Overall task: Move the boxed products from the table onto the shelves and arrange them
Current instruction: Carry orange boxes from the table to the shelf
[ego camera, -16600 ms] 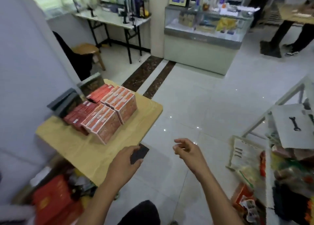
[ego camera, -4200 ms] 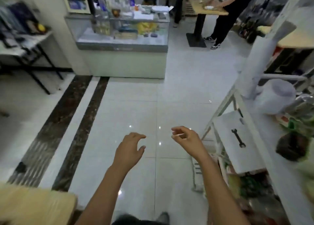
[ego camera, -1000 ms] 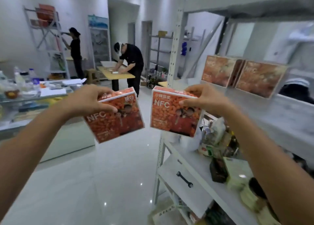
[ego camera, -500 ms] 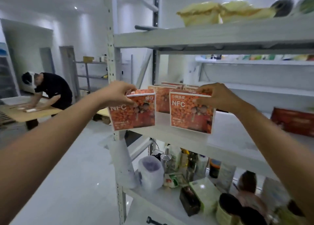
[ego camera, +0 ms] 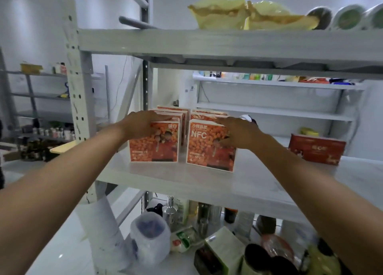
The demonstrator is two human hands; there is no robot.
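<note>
Two orange NFC boxes stand upright on the middle shelf (ego camera: 207,181) of a white metal rack. My left hand (ego camera: 141,125) grips the top left edge of the left box (ego camera: 157,150). My right hand (ego camera: 236,133) rests over the top right corner of the right box (ego camera: 207,150). Both boxes touch the shelf board, a narrow gap between them. Behind each one, more of the same boxes (ego camera: 176,113) stand in two rows.
A red box (ego camera: 317,151) lies further right on the same shelf. Yellow bags (ego camera: 248,15) and round tubs sit on the shelf above. Bottles, cans and a plastic jar (ego camera: 151,237) crowd the shelf below. The rack's upright post (ego camera: 77,83) stands at left.
Both boxes went from held in the air before the rack to standing on the shelf in front of the two rows. My view moved closer to the shelf.
</note>
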